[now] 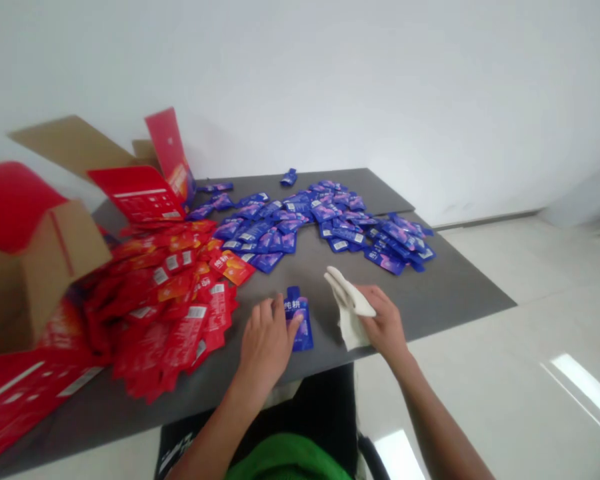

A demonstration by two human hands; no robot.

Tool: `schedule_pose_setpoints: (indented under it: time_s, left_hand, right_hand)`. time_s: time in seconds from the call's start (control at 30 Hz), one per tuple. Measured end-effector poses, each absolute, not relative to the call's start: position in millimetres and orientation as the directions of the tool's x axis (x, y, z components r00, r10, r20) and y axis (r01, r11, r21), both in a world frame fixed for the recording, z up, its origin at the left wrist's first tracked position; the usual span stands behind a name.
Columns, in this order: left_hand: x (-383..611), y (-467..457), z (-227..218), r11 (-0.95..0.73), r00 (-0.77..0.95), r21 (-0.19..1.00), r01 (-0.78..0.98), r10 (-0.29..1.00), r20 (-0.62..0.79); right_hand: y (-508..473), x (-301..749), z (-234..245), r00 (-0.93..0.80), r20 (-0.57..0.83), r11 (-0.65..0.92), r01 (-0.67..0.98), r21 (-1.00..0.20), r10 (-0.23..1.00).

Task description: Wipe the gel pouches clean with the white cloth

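A single blue spouted pouch lies flat near the table's front edge, its cap end pointing away from me. My left hand rests at the pouch's left side, fingers loosely stretched out and the thumb over its printed front. To the right, my right hand is closed around a folded cream-white cloth, which hangs down by the table edge. The palm side of both hands is hidden.
Red pouches are heaped at the left, beside open red cardboard boxes. Blue pouches lie in piles across the middle and right of the grey table. A white wall stands behind.
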State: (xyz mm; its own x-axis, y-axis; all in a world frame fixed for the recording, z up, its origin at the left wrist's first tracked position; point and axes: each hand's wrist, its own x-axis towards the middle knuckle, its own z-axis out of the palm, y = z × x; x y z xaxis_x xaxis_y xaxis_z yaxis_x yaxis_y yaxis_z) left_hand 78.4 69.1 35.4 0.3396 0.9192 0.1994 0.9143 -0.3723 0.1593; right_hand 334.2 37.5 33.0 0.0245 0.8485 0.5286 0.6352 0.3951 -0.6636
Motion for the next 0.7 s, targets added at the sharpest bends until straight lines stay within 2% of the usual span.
schedule_pose_setpoints:
  time_s: [0.1, 0.2, 0.27, 0.4, 0.5, 0.6, 0.7]
  left_hand:
    - [88, 78, 34, -0.339, 0.327, 0.101, 0.935, 0.937, 0.120]
    - [89, 87, 32, -0.314, 0.314, 0.130, 0.941, 0.949, 0.024]
    - [85, 94, 28, -0.271, 0.287, 0.225, 0.936, 0.957, -0.046]
    - [79, 108, 21, -0.172, 0.285, 0.499, 0.849, 0.945, -0.161]
    - [85, 115, 30, -0.309, 0.449, 0.603, 0.736, 0.889, -0.093]
    - [105, 123, 50, -0.523, 0.587, 0.545, 0.656, 0.807, 0.067]
    - [142, 130, 70, -0.656, 0.663, 0.467, 0.593, 0.727, 0.179]
  right_hand:
    - [16, 336, 18, 0.139, 0.526, 0.356, 0.591, -0.724, 0.839]
    - [8, 336, 9, 0.179, 0.532, 0.368, 0.543, -0.755, 0.828]
    - [7, 337, 7, 0.153, 0.532, 0.397, 0.504, -0.767, 0.833]
    - [7, 341, 10, 0.081, 0.529, 0.456, 0.409, -0.790, 0.844]
    - [5, 348, 15, -0.021, 0.451, 0.435, 0.308, -0.846, 0.892]
    - [2, 357, 21, -0.168, 0.349, 0.380, 0.212, -0.900, 0.922]
    - [1, 365, 24, -0.286, 0.311, 0.354, 0.112, -0.928, 0.906]
